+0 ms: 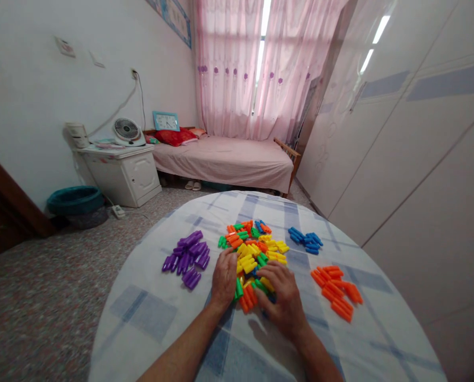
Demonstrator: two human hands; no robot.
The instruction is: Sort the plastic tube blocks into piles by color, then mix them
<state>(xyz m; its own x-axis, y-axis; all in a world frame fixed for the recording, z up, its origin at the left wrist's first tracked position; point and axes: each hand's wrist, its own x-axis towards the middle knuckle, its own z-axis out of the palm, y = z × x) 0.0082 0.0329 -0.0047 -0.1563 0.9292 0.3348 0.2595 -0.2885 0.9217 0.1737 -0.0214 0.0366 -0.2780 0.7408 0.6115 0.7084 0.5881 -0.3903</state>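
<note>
A mixed pile of small plastic tube pieces (253, 249), yellow, orange, green and blue, lies in the middle of a round table with a checked cloth (149, 313). My left hand (224, 278) rests palm down on the pile's near left edge, fingers curled onto the pieces. My right hand (282, 297) lies on the near right edge, fingers bent over green, orange and yellow pieces. Whether either hand has gripped a piece is hidden. Sorted heaps lie apart: purple pieces (187, 255) at the left, blue pieces (305, 240) at the far right, orange pieces (337, 292) at the right.
Beyond the table stands a bed with a pink cover (225, 159), a white bedside cabinet (120, 172) with a small fan (128, 131), and a teal basin (75, 200) on the speckled floor. White wardrobe doors (412, 148) line the right side.
</note>
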